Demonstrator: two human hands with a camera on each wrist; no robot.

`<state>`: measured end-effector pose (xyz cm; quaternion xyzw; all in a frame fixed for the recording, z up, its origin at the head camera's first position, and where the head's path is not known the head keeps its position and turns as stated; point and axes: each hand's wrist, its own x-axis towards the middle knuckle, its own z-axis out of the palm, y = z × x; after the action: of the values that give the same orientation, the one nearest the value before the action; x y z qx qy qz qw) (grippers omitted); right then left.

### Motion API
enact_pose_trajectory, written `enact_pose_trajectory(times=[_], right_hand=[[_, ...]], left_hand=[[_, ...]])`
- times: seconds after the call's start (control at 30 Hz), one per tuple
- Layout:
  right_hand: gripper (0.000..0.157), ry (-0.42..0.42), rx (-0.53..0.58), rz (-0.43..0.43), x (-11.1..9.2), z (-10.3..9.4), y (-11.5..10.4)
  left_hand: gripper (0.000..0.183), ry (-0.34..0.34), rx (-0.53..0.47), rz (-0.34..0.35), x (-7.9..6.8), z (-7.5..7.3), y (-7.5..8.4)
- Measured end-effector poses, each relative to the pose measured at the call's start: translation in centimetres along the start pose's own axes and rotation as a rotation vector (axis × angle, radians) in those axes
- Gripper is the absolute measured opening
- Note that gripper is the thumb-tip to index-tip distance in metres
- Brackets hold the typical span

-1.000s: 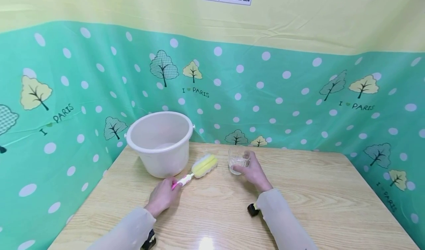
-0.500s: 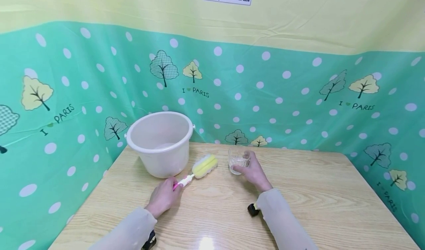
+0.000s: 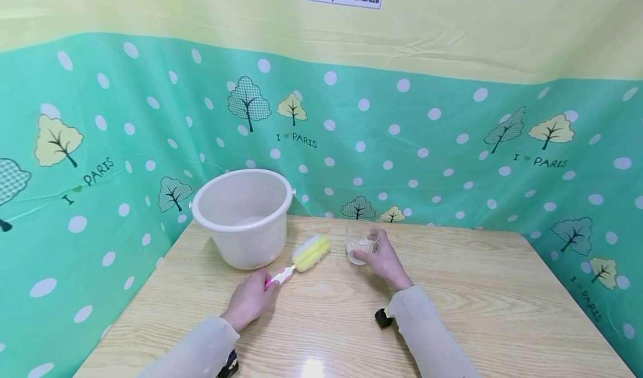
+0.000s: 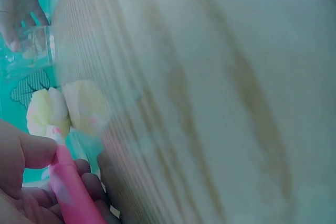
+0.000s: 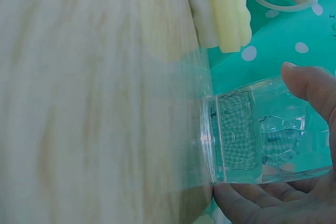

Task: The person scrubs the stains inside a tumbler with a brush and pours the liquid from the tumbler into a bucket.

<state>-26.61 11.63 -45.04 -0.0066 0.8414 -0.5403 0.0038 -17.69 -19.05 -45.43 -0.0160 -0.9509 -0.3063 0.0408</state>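
Note:
My left hand [image 3: 250, 298] grips the pink-and-white handle of a sponge cup brush [image 3: 311, 253]. Its yellow and white sponge head points away to the right, low over the table. In the left wrist view the thumb presses along the pink handle [image 4: 73, 192], with the fingers curled beneath. A clear drinking glass [image 3: 358, 245] stands upright just right of the sponge head, apart from it. My right hand [image 3: 387, 262] holds the glass from the right side. The right wrist view shows the thumb on one side of the glass [image 5: 241, 140] and the fingers around the other.
A white bucket [image 3: 258, 247] stands at the back left, just beyond the brush, with its inside visible. The wooden table [image 3: 482, 300] runs back to a green and yellow printed curtain [image 3: 442, 143] that also closes off both sides.
The left hand and the brush have shifted very slightly right and toward the person. The right hand and the glass have stayed where they were.

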Motion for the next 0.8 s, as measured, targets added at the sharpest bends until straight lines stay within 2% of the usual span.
enact_pose_trajectory(times=[0.8], right_hand=[[0.088, -0.003, 0.020, -0.001, -0.08, 0.02, -0.10]], left_hand=[[0.019, -0.008, 0.008, -0.039, 0.24, 0.09, -0.02]])
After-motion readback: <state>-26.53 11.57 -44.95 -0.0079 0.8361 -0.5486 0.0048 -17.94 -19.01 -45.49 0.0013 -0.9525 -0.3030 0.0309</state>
